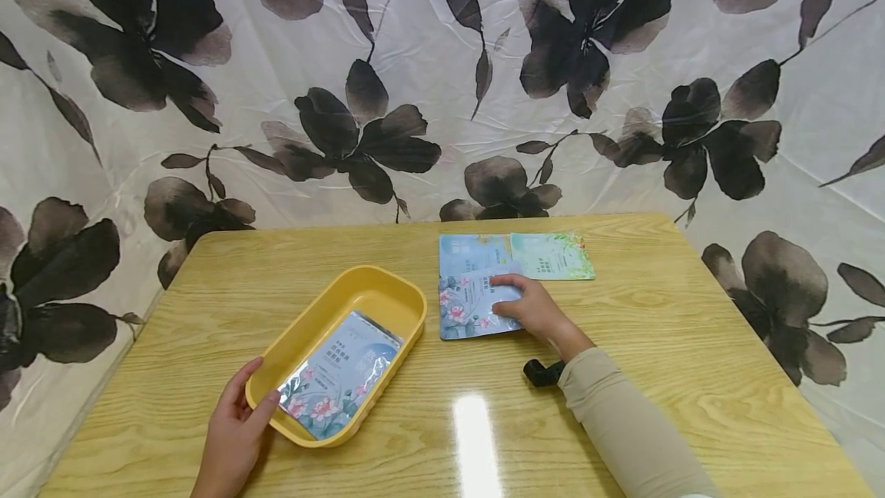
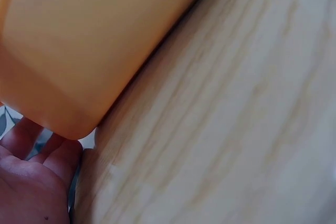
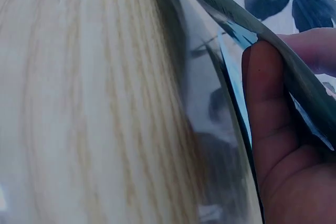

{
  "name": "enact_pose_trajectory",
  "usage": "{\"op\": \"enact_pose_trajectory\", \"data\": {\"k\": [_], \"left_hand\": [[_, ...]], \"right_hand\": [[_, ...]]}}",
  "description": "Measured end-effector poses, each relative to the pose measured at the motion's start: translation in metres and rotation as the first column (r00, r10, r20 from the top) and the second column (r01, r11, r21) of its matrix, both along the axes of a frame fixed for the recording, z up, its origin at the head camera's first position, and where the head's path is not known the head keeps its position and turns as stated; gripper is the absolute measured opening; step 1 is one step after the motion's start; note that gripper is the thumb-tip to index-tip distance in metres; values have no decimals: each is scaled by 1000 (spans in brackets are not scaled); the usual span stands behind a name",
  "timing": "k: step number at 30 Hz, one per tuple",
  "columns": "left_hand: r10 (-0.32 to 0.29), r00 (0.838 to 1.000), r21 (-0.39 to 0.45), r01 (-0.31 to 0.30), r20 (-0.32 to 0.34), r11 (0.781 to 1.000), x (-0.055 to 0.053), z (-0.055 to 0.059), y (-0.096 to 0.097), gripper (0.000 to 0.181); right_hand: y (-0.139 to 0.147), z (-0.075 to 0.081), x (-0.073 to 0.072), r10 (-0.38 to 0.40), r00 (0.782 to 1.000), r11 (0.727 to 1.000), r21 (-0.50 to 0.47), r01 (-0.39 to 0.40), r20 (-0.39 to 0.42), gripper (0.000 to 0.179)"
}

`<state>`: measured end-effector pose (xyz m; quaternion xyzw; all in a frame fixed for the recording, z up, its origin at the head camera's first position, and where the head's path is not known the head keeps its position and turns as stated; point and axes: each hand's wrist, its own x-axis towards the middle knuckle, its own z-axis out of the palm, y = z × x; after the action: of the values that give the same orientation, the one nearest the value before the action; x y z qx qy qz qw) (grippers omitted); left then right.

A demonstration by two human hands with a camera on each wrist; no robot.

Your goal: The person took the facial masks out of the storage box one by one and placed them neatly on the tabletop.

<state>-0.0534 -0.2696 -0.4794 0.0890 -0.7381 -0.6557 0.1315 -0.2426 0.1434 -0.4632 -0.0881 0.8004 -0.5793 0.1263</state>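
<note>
My left hand [image 1: 238,421] grips the near left end of a yellow plastic bin [image 1: 408,283], thumb over the rim; in the left wrist view its fingers lie at the bin's lower corner. Inside the bin lies a blue face mask packet [image 1: 342,375] with pink lotus flowers. With my right hand [image 1: 535,310] I pinch a similar lotus-printed packet [image 1: 463,313] by its right side. The right wrist view shows the thumb [image 3: 265,77] against one face of the packet and a finger on the other. Behind it are a light blue packet [image 1: 470,248] and a green one [image 1: 553,256].
A wooden table [image 1: 387,459] carries everything. Behind it hangs a white cloth [image 1: 408,37] printed with dark flowers. A small black device [image 1: 542,373] sits beside my right wrist. The bin stands left of the packets, a strip of table between them.
</note>
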Motion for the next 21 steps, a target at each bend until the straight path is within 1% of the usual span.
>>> {"op": "enact_pose_trajectory", "data": {"k": [9,13,16,21], "left_hand": [[-4,1000,-7,4,-11,1000,0,1,2,48],[-4,1000,-7,4,-9,1000,0,1,2,47],[-2,1000,-4,2,-5,1000,0,1,2,46],[-6,1000,11,6,-2,1000,-1,0,1,47]], "right_hand": [[-5,-5,1,-13,999,998,55,15,-39,51],[-8,-6,2,-22,999,997,74,23,-24,52],[-9,-6,3,-26,999,995,98,28,-22,52],[-11,-5,4,-27,998,987,155,35,-52,54]]}}
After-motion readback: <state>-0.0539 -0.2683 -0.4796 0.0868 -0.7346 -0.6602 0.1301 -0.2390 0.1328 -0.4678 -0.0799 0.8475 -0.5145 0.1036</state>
